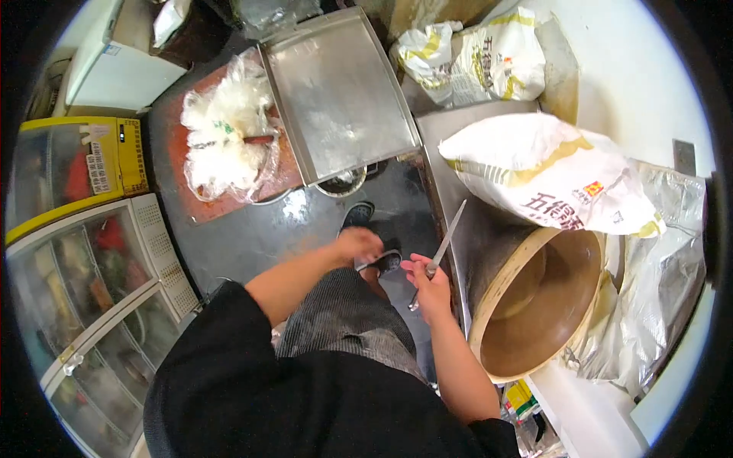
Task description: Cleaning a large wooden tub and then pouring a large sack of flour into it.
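My right hand (pixel 432 289) holds a narrow-bladed knife (pixel 448 240) by its handle, the blade pointing up and away, close to the edge of the metal counter on the right. My left hand (pixel 359 245) is blurred above my dark shoes; nothing can be made out in it, and its fingers look partly curled. Beyond both hands lies a large shallow metal tray (pixel 343 91). Left of the tray, clear plastic bags with white contents (pixel 229 143) rest on a reddish board (pixel 206 212), with a dark red handle-like piece on them.
A big brown round tub (pixel 538 303) lies tilted on the right counter (pixel 429 131), below a white woven sack (pixel 550 172). More sacks (pixel 487 63) stand behind. Glass-fronted refrigerators (pixel 86 275) line the left. A round metal vessel (pixel 342 184) is partly under the tray.
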